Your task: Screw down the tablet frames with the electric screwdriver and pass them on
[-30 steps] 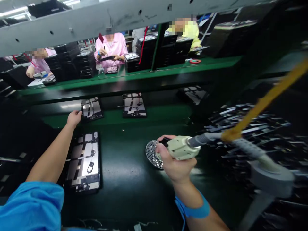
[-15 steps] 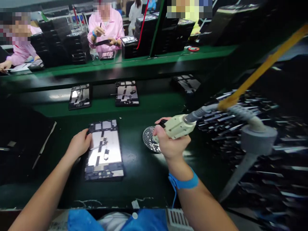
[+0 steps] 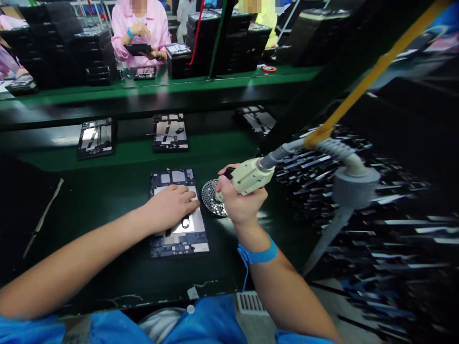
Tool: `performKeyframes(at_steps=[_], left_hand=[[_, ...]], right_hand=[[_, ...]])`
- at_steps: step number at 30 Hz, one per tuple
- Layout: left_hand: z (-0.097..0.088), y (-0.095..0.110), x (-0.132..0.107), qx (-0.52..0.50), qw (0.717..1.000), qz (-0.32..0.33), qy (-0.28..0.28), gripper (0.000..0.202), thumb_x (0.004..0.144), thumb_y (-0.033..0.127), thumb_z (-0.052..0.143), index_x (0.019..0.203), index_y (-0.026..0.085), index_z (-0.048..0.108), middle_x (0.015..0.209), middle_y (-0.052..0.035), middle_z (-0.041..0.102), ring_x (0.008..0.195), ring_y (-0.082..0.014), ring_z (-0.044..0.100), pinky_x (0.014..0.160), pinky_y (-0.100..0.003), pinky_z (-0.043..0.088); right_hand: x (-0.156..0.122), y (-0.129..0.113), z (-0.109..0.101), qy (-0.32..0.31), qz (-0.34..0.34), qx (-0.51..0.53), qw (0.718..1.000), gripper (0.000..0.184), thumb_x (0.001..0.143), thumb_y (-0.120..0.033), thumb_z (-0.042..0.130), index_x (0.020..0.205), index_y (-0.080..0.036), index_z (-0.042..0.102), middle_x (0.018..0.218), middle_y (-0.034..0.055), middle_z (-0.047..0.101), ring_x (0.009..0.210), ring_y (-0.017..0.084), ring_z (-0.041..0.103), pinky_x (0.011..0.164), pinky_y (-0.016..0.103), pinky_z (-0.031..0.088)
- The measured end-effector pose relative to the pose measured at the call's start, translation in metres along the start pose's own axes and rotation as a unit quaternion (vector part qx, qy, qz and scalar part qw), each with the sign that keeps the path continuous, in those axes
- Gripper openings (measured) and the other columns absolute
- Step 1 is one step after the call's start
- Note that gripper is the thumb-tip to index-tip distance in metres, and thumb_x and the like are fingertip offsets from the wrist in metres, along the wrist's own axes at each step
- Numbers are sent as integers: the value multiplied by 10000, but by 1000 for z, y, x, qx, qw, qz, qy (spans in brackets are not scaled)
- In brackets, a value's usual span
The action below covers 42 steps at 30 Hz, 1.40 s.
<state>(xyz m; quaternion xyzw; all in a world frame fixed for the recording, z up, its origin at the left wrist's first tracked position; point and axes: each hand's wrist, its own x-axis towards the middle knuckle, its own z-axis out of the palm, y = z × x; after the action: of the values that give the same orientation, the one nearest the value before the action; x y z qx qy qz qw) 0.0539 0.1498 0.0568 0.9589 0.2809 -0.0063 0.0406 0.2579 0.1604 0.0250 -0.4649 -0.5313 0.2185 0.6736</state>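
Note:
A dark tablet frame (image 3: pixel 178 236) with silver shielding lies on the green-black bench in front of me. My left hand (image 3: pixel 171 206) rests flat on its upper half, fingers stretched toward the right. My right hand (image 3: pixel 239 204) is wrapped round a beige electric screwdriver (image 3: pixel 247 177), whose grey hose (image 3: pixel 332 149) runs off to the right under a yellow cord (image 3: pixel 373 71). Just below that hand sits a round perforated screw tray (image 3: pixel 212 198), right beside the frame. A blue wrist strap (image 3: pixel 258 254) circles my right wrist.
Two more tablet frames (image 3: pixel 95 137) (image 3: pixel 170 132) lie on the belt beyond, a third (image 3: pixel 256 118) farther right. Stacks of black trays (image 3: pixel 351 200) fill the right side. Across the green bench, a person in pink (image 3: pixel 140 33) handles a tablet among tall tray stacks (image 3: pixel 89 52).
My left hand slid the tablet frame rightward until it sits beside the screw tray, then moved from its left edge onto its top. The right hand with the screwdriver stayed over the tray.

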Motion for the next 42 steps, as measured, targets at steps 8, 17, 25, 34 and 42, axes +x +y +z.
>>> performKeyframes(at_steps=[8,17,25,34,42], left_hand=[[-25,-52,25,-51,996,14,-78,150,874,113,626,800,166,746,841,-84,668,796,-219,648,735,-319,493],[-54,20,-30,82,982,-58,161,378,994,89,430,1327,132,602,975,-91,629,806,-210,608,637,-285,503],[63,77,-77,14,992,-83,95,489,968,-2,398,1447,61,468,1088,-171,638,917,-270,634,753,-403,600],[63,70,-79,-183,941,-65,276,133,959,141,703,1088,152,673,1025,-75,728,899,-177,653,776,-305,577],[80,82,-87,-88,943,-84,310,231,912,97,741,1128,171,707,1066,-78,761,1050,-243,696,1036,-506,533]], right_hand=[[2,3,-3,1,-12,5,1000,184,837,-307,768,972,-188,726,772,41,722,752,223,730,758,422,650],[3,2,-1,11,-32,7,999,155,837,-318,783,938,-217,723,810,37,741,813,243,755,785,437,656],[2,7,1,5,-48,21,999,136,853,-305,781,945,-223,724,824,41,739,847,258,753,814,470,668],[2,7,0,2,-47,18,999,123,854,-305,782,937,-228,732,848,44,746,851,251,748,826,471,670],[0,5,1,1,-39,17,999,125,846,-296,784,933,-225,730,831,45,746,823,247,749,810,464,667]])
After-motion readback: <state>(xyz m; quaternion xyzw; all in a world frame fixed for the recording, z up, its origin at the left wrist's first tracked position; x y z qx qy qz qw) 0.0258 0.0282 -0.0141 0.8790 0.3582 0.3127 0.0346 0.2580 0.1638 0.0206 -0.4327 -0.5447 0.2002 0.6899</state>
